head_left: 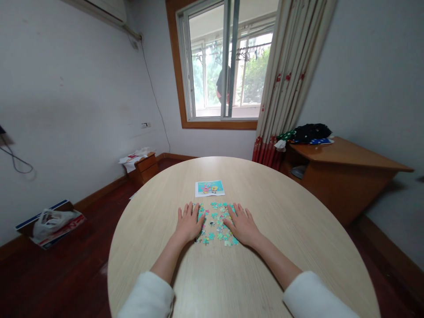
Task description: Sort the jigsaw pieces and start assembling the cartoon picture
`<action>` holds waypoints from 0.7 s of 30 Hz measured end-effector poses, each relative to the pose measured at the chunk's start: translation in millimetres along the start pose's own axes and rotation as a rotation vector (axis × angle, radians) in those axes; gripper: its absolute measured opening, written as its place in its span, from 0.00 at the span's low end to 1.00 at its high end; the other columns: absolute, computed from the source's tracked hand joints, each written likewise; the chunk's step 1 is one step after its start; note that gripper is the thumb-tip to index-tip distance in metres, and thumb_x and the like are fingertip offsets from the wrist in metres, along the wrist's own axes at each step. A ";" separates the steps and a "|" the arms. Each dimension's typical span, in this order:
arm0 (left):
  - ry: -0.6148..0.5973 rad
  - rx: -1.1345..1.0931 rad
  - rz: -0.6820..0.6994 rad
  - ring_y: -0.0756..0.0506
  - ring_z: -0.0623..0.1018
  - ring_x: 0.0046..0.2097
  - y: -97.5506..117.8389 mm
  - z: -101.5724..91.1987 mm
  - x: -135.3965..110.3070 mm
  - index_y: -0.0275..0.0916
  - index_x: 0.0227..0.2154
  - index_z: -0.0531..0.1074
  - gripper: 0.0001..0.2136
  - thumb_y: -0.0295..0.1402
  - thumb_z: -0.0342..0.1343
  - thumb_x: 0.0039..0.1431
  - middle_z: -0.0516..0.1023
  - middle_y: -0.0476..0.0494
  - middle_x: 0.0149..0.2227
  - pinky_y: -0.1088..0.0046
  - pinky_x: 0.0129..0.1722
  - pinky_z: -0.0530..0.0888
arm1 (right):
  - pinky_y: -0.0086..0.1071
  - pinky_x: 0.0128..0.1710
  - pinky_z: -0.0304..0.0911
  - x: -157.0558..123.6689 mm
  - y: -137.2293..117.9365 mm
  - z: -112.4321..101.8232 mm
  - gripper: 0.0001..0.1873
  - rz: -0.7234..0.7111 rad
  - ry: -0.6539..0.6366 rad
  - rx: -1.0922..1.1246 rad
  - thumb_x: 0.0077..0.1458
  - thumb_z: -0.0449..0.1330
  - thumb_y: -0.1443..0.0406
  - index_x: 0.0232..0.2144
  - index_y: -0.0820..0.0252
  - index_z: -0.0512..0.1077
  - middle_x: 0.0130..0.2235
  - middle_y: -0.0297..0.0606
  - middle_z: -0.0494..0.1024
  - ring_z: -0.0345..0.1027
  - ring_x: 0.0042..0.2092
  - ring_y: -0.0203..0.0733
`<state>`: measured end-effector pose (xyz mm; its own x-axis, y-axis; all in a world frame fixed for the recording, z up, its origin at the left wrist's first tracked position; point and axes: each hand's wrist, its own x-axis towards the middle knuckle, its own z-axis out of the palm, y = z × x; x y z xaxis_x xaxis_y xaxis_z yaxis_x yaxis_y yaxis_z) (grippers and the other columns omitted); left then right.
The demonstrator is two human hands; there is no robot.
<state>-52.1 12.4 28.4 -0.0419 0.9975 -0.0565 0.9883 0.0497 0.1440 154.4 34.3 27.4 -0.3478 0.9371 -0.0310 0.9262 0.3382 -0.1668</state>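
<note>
Many small jigsaw puzzle pieces (217, 216), mostly turquoise with bits of pink and yellow, lie loose on a round wooden table (281, 265). My left hand (190, 222) rests palm down on the left side of the pieces, its fingers spread and covering some of them. Over the right side lies my right hand (243, 224), also flat with fingers apart. Neither hand grips anything. Just beyond the pieces is a printed picture sheet (210, 188) with a pink and a yellow cartoon figure on turquoise.
A wooden desk (344, 154) with a heap of clothes (309, 133) stands at the right, beside a long curtain (291, 66). At left are a small cabinet (147, 165) with papers and a plastic bag (53, 223) on the floor. A person (222, 84) is beyond the window.
</note>
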 end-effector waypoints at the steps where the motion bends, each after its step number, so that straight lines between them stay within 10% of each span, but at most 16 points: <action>1: 0.001 0.002 0.011 0.39 0.44 0.66 2.7 0.0 0.3 0.37 0.63 0.45 0.31 0.49 0.26 0.62 0.42 0.36 0.65 0.51 0.61 0.43 | 0.47 0.61 0.33 0.0 -1.7 0.8 0.35 -0.018 0.002 0.001 0.61 0.38 0.50 0.63 0.65 0.48 0.65 0.52 0.44 0.34 0.65 0.51; 21: 0.041 0.060 0.104 0.37 0.45 0.65 25.2 6.9 -5.8 0.38 0.62 0.48 0.31 0.50 0.27 0.61 0.45 0.37 0.65 0.49 0.61 0.43 | 0.48 0.62 0.29 -7.5 -10.5 -1.5 0.38 -0.108 0.000 0.037 0.60 0.35 0.47 0.64 0.65 0.43 0.65 0.48 0.40 0.28 0.66 0.50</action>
<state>-25.9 7.5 25.6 0.0568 0.9984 -0.0033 0.9946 -0.0562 0.0876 147.5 23.9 30.9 -0.4449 0.8955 -0.0107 0.8774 0.4334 -0.2058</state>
